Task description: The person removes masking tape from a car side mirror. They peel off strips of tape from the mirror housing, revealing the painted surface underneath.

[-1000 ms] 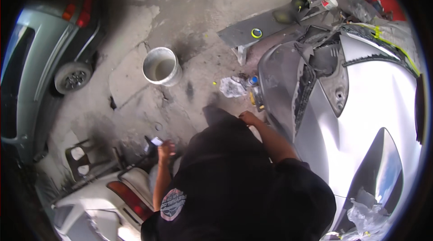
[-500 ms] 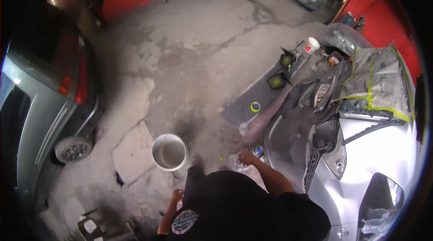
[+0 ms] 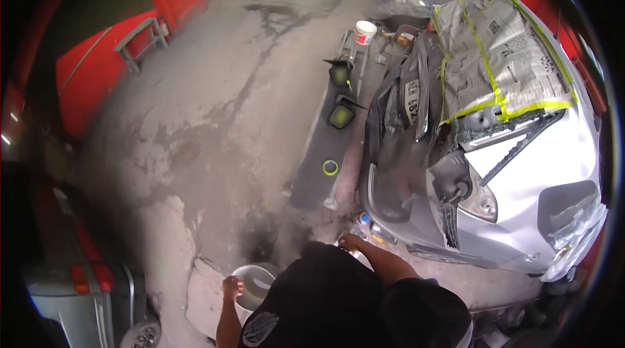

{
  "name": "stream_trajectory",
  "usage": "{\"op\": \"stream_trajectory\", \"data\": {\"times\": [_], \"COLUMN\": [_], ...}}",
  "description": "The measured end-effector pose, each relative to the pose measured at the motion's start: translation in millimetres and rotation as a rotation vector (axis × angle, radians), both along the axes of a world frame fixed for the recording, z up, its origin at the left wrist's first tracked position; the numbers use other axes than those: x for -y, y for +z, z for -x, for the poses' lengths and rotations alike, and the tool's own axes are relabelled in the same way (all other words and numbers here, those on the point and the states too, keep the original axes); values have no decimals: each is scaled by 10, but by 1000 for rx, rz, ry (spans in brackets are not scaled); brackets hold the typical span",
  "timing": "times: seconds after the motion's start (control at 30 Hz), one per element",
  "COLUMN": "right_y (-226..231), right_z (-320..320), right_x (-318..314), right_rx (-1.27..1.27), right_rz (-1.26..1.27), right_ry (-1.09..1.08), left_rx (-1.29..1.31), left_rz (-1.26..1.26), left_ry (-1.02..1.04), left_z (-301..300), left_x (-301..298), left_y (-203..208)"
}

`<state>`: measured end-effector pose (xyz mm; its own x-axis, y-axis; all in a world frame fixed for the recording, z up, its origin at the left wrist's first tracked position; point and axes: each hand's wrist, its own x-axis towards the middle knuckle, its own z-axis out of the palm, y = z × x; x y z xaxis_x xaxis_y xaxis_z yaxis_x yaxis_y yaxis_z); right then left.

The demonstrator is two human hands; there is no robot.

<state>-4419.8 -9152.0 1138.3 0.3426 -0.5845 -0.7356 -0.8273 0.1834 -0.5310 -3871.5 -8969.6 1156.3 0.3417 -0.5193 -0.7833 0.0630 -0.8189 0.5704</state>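
- Hands: well apart from each other, one on either side of the dark-shirted torso; left hand [image 3: 233, 287] with fingers curled, at the left edge of the bucket [image 3: 259, 276] in view; contact with it cannot be told.
- Right hand [image 3: 350, 242] low in front of the body, fingers bent; cannot tell whether it grips anything; blue-capped bottle [image 3: 363, 220] just beyond it, near the silver car [image 3: 521, 182].
- Bucket: pale, open-topped, on the concrete floor [image 3: 215, 81], partly hidden by the torso.
- Ahead: long grey board [image 3: 311, 185] bearing a yellow-green ring [image 3: 330, 167]; two dark mirror-like pieces [image 3: 341, 115] farther along; white tub [image 3: 365, 33] near its far end.
- Car: newspaper [image 3: 498, 55] edged with yellow tape over part of it.
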Motion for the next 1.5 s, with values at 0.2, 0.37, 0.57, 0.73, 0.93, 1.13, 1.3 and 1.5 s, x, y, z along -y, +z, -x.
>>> {"op": "stream_trajectory", "data": {"times": [0.2, 0.37, 0.57, 0.73, 0.93, 1.13, 1.3, 1.5], "right_y": [-267, -1172, -1527, -1390, -1074, 164, -1, -1106], "right_z": [261, 205, -634, -1733, -2988, -3180, -2577, -1702], "right_x": [941, 1612, 2410, 3096, 4047, 5414, 6150, 6780], "right_rx": [-19, 68, -135, -48, 11, 25, 268, 366], "right_rz": [-143, 335, 336, -62, 768, 488, 28, -330], "right_ry": [-174, 334, 31, -508, -292, -807, -1298, -1662], "left_rx": [29, 352, 360, -50, -187, 65, -47, 96], "left_rz": [383, 716, 462, 133, 7, 108, 191, 201], "left_ry": [-589, -855, -1163, -643, -579, -801, -991, -1331], "left_z": [364, -61, -1347, -2146, -3396, -2686, -1438, -403], "left_x": [1279, 2192, 3778, 5155, 7029, 8799, 9913, 11090], "left_y": [334, 191, -311, -234, -214, 2, 136, -325]}}
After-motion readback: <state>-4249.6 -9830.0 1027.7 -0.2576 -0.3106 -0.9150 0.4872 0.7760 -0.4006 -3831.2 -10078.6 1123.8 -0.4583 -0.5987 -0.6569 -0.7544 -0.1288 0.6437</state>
